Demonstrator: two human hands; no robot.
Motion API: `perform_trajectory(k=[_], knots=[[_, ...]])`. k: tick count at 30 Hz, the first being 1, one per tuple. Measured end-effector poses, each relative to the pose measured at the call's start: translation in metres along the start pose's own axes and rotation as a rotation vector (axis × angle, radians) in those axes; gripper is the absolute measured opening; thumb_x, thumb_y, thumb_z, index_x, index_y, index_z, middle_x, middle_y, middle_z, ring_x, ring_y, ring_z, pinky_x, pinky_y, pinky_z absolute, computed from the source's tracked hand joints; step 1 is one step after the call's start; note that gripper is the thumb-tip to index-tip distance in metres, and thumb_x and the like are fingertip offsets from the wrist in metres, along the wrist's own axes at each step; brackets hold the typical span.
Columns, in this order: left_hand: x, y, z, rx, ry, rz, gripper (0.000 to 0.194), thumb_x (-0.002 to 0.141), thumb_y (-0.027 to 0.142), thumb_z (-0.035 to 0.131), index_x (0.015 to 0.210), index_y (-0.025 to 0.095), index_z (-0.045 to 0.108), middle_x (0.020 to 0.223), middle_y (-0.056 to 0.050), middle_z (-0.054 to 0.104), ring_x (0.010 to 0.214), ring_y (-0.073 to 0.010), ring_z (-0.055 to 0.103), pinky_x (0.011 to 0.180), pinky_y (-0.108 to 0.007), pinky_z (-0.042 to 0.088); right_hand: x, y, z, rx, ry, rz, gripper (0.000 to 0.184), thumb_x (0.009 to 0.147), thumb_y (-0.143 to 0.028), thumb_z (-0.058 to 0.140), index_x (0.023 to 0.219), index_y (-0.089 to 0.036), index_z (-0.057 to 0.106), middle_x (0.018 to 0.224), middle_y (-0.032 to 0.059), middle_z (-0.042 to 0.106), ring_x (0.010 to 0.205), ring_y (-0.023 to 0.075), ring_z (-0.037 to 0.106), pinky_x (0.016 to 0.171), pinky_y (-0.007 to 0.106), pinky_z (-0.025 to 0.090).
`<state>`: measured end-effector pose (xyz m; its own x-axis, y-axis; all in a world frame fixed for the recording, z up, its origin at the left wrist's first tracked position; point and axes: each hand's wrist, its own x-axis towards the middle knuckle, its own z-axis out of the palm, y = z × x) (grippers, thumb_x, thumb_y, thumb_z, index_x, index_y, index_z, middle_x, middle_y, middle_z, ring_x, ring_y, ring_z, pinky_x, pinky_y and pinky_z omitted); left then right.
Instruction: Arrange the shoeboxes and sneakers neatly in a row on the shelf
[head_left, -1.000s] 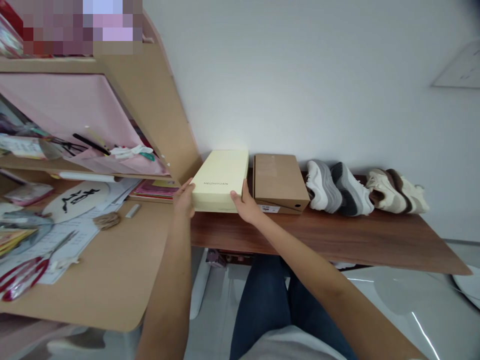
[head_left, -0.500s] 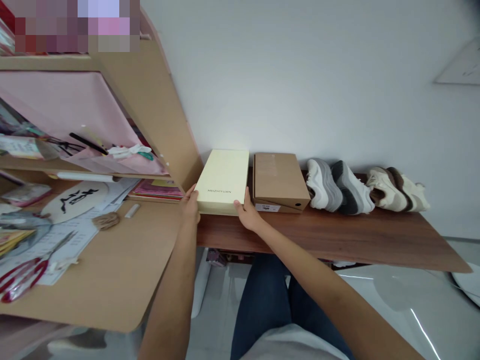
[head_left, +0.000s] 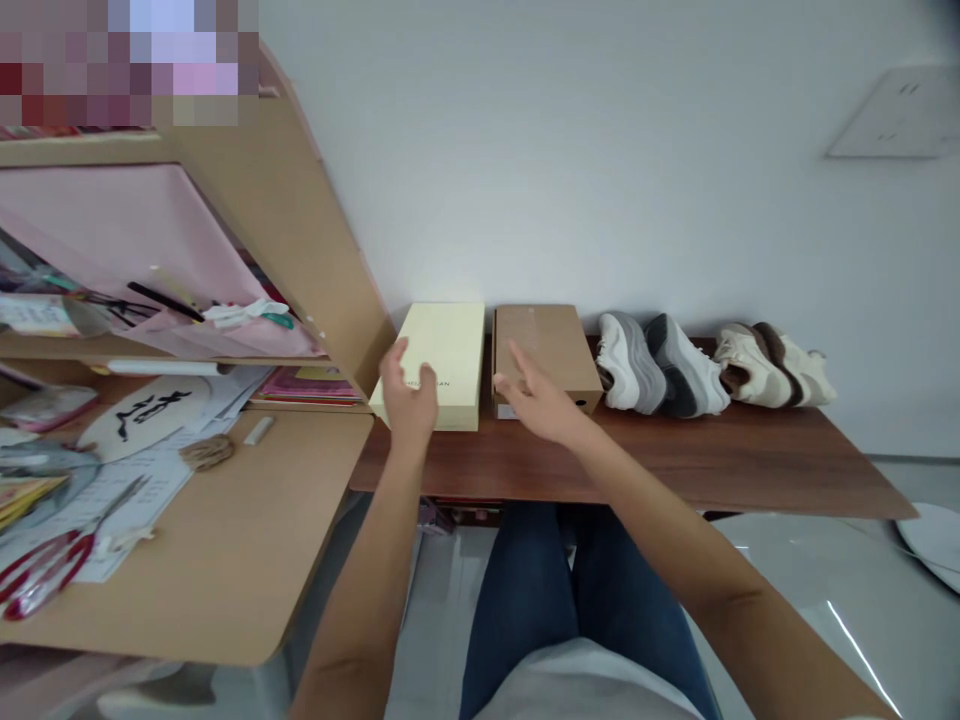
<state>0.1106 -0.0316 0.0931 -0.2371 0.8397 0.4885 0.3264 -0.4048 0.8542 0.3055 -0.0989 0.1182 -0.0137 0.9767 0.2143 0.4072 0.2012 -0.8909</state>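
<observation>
A pale yellow shoebox (head_left: 450,345) with dark lettering rests on the brown wooden bench (head_left: 637,455) against the wall. My left hand (head_left: 409,392) hovers over its near left part, fingers apart and holding nothing; it covers some of the lettering. To the right stands a brown cardboard shoebox (head_left: 551,340) with a small gap between the two boxes. My right hand (head_left: 541,397) is in front of the brown box, fingers spread and free of any object; it hides part of the box's front. Grey-white sneakers (head_left: 630,365) and cream-brown sneakers (head_left: 757,368) stand farther right.
On the left is a desk (head_left: 247,530) with red-handled scissors (head_left: 64,560), papers, a round fan with black characters (head_left: 150,415) and a twine bundle (head_left: 208,453). A wooden shelf unit (head_left: 285,220) rises beside the yellow box. A wall socket plate (head_left: 900,110) is at upper right.
Both hands have let go of the yellow shoebox. My left hand has lifted off its side and moved right; my right hand has shifted right, in front of the brown box. The view has shifted slightly.
</observation>
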Motion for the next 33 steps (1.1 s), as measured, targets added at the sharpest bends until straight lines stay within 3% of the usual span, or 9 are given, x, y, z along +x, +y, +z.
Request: perform_trajectory(k=[4,7,11,22,28,33], knots=[[-0.021,0.024,0.050,-0.079,-0.249,-0.030,0.048,0.089,0.027,0.054,0.136,0.025,0.050,0.143,-0.009,0.051,0.134,-0.0230,0.046,0.111,-0.042,0.038,0.012,0.018,-0.043,-0.067,0.141,0.062,0.076,0.089,-0.060,0.048,0.153,-0.022,0.029,0.156,0.0091,0.036,0.145,0.0284,0.031,0.120,0.051,0.024],[-0.029,0.021,0.080,-0.079,-0.317,-0.055,0.049,0.088,0.026,0.055,0.136,0.023,0.050,0.143,-0.011,0.051,0.135,-0.0244,0.046,0.112,-0.043,0.037,0.015,0.039,-0.063,-0.115,0.201,0.090,0.075,0.089,-0.059,0.049,0.151,-0.020,0.033,0.156,0.0114,0.036,0.145,0.0276,0.033,0.120,0.049,0.024],[-0.033,0.010,0.100,-0.010,-0.342,-0.082,0.051,0.086,0.024,0.056,0.136,0.020,0.050,0.140,-0.013,0.053,0.133,-0.0255,0.048,0.113,-0.043,0.036,0.010,0.060,-0.076,-0.155,0.250,0.066,0.070,0.091,-0.055,0.046,0.150,-0.019,0.034,0.156,0.0124,0.036,0.145,0.0261,0.033,0.120,0.047,0.025],[-0.038,-0.013,0.120,0.063,-0.296,-0.184,0.057,0.083,0.023,0.058,0.139,0.019,0.047,0.143,-0.013,0.050,0.135,-0.0253,0.046,0.115,-0.040,0.033,0.016,0.101,-0.082,-0.205,0.288,0.119,0.064,0.090,-0.045,0.047,0.147,-0.016,0.039,0.150,0.0143,0.044,0.143,0.0269,0.036,0.119,0.047,0.026],[-0.045,-0.029,0.121,0.027,-0.251,-0.227,0.059,0.083,0.025,0.056,0.140,0.015,0.044,0.148,-0.016,0.046,0.138,-0.0258,0.044,0.117,-0.041,0.030,0.021,0.120,-0.076,-0.165,0.275,0.240,0.071,0.087,-0.042,0.051,0.149,-0.014,0.033,0.158,0.0142,0.032,0.150,0.0261,0.020,0.121,0.049,0.019],[-0.057,-0.031,0.116,0.020,-0.193,-0.316,0.053,0.084,0.037,0.061,0.133,0.019,0.053,0.139,-0.015,0.056,0.133,-0.0277,0.049,0.115,-0.044,0.033,0.014,0.124,-0.074,-0.098,0.260,0.243,0.074,0.087,-0.045,0.051,0.152,-0.019,0.028,0.158,0.0105,0.033,0.146,0.0236,0.030,0.121,0.045,0.021]])
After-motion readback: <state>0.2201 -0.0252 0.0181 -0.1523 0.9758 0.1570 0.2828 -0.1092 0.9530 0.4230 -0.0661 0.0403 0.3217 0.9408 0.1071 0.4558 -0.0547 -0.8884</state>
